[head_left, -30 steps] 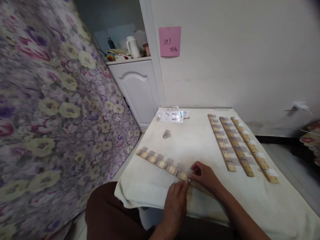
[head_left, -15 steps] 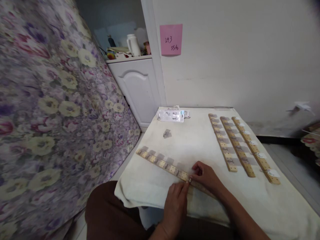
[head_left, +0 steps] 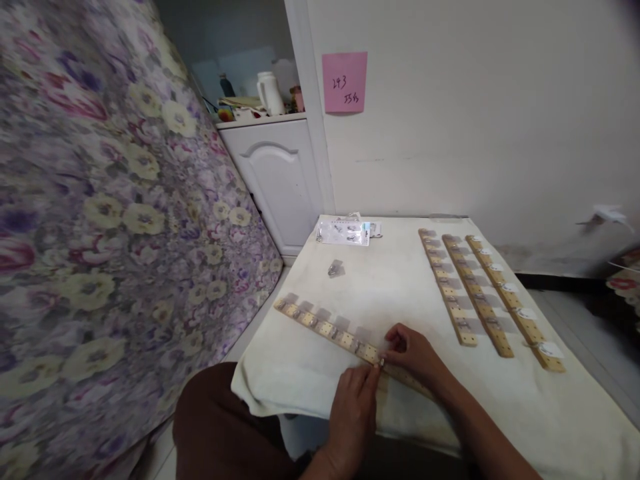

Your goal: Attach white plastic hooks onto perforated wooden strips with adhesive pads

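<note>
A pale wooden strip with drilled holes point(head_left: 325, 329) lies slantwise on the table before me, carrying several small metal pieces with clear plastic tabs along its far part. My right hand point(head_left: 413, 353) is over its near part, thumb and forefinger pinched on a small shiny metal piece point(head_left: 382, 362) at the strip's surface. From the near side, my left hand point(head_left: 354, 403) has its fingers together against the strip's edge, the forefinger tip touching beside that piece. The right palm and forearm cover the strip's near end.
Three similar strips, a left one point(head_left: 447, 287), a middle one point(head_left: 477, 293) and a right one point(head_left: 515, 300), lie at the right with metal pieces and tabs. A loose metal piece point(head_left: 335, 268) and clear packaging point(head_left: 343, 233) lie farther back on the white cloth point(head_left: 390, 280).
Both hands stay at the same spot on the strip, with hardly any finger movement. The whole view has shifted slightly.
</note>
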Motion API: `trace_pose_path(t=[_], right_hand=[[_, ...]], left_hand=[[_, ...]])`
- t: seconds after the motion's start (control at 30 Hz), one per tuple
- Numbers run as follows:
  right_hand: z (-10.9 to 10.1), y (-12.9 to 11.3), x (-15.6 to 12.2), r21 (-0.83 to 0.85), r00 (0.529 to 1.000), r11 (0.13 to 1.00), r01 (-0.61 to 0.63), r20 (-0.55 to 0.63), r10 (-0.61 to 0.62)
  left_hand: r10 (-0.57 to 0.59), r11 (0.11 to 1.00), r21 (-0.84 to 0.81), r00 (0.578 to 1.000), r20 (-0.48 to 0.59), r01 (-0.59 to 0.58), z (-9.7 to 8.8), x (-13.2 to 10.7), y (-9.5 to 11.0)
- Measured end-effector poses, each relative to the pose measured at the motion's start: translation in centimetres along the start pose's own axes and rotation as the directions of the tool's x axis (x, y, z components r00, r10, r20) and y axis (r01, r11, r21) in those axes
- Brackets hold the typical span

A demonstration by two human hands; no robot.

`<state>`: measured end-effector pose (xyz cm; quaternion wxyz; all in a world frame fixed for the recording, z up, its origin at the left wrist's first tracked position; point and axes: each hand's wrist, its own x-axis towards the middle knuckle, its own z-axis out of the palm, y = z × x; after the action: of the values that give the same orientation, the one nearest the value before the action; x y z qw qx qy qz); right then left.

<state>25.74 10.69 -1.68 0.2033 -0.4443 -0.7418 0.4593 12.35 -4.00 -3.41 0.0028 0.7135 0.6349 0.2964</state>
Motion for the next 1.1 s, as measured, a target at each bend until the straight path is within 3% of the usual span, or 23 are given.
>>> trace_pose_path(t=[0.5, 0.73, 0.97, 1.1], right_hand=[[-0.3, 0.3, 0.2, 0.134, 0.997, 0.989, 0.057, 0.045, -0.064], [-1.2, -0.2, -0.5, 0.3, 0.997, 0.954, -0.027, 0.079, 0.004], [-4.8, 2.2, -2.3, 0.412, 0.982, 0.911, -0.029, -0.16, 0.104], [-5.8, 3.4, -4.2, 0.407, 0.973, 0.913, -0.026, -0.198, 0.116]], left_hand=[[-0.059, 0.998, -0.017, 0.998, 0.029, 0.059, 0.0, 0.0, -0.3], [-0.064, 0.998, -0.007, 0.997, 0.035, 0.064, 0.3, 0.0, -0.7], [-0.015, 0.998, -0.053, 1.0, -0.026, 0.013, 0.3, 0.1, -1.1], [-0.013, 0.995, -0.095, 1.0, -0.015, 0.011, -0.2, 0.2, -1.1]])
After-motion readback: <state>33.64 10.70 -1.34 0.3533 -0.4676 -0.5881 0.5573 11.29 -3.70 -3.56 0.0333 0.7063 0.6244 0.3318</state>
